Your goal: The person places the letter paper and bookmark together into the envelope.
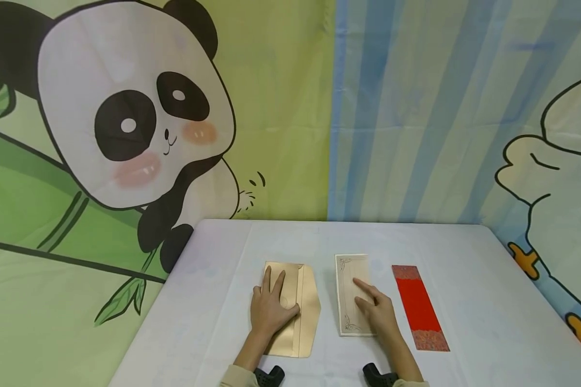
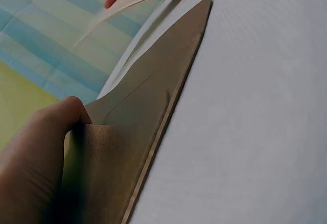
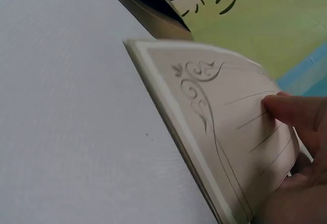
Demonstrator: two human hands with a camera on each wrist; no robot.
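On a gold envelope (image 1: pixel 307 301) my left hand (image 1: pixel 269 312) rests with its fingers spread. In the left wrist view its thumb (image 2: pixel 74 109) lies by the envelope's flap (image 2: pixel 168 55). My right hand (image 1: pixel 380 314) holds a cream card (image 1: pixel 351 295) at its right edge, the index finger and thumb over its face. In the right wrist view one fingertip (image 3: pixel 270 104) presses on the card, which has a scroll ornament and thin ruled lines. The other fingers are partly hidden at the card's edge.
Right of the card lies a red strip (image 1: pixel 418 303) with patterned ends. All these things lie on a white-covered table (image 1: pixel 484 279). Behind it hang cloths with a panda (image 1: pixel 140 107) and blue stripes (image 1: pixel 431 107). Dark wrist straps (image 1: pixel 270 376) show near both sleeves.
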